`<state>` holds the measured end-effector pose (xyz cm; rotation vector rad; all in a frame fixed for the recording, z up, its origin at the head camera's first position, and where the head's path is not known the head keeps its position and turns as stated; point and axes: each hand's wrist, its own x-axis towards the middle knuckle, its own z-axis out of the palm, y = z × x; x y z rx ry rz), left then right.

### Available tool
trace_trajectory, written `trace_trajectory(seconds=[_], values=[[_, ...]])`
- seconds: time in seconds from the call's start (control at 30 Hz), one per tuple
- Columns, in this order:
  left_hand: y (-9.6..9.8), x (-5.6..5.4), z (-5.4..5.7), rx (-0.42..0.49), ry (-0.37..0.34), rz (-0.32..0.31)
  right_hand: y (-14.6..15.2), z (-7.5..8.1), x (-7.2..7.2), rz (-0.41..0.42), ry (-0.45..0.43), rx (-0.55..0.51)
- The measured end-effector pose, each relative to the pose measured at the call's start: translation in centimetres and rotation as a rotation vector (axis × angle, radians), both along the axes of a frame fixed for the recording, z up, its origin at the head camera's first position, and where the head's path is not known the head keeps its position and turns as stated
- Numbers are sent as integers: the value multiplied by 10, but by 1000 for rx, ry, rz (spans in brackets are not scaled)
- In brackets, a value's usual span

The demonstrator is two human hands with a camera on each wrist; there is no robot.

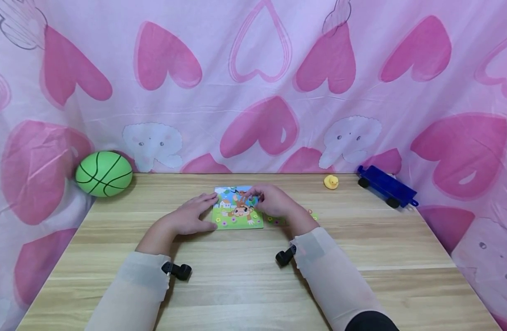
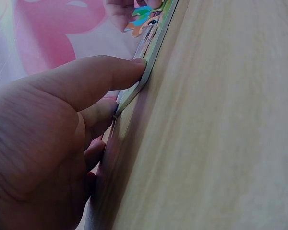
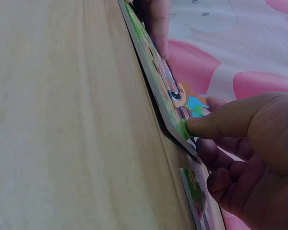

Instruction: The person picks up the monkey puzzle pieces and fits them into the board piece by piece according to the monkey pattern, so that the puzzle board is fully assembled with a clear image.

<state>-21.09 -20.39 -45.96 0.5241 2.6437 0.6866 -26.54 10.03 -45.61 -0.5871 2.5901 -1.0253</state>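
Note:
A jigsaw puzzle (image 1: 237,224) with a cartoon monkey, flowers and a small house lies flat on the wooden table. My left hand (image 1: 191,215) rests at its left side, fingers extended along the edge and thumb on the near corner. Over the puzzle's right part, my right hand (image 1: 274,201) pinches a puzzle piece (image 2: 142,19) coloured blue, green and orange. That piece stands tilted up from the picture in both wrist views. Just right of the puzzle lies a loose green puzzle piece (image 3: 194,189), partly hidden under the right hand in the head view.
A green ball (image 1: 104,174) sits at the table's back left corner. Toward the back right are a yellow rubber duck (image 1: 331,182) and a blue toy wagon (image 1: 386,185). Pink heart-patterned cloth (image 1: 212,101) hangs behind the table.

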Motion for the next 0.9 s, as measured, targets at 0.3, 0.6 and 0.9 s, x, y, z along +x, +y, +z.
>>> trace_trajectory(seconds=[0.3,0.6,0.9], values=[[2,1,1,-7,-12,9,-1,-1,1,3,28,102],[2,1,2,-6,-12,11,0,4,4,44,16,125],[1,1,2,-10,-16,15,1,3,4,63,10,151]])
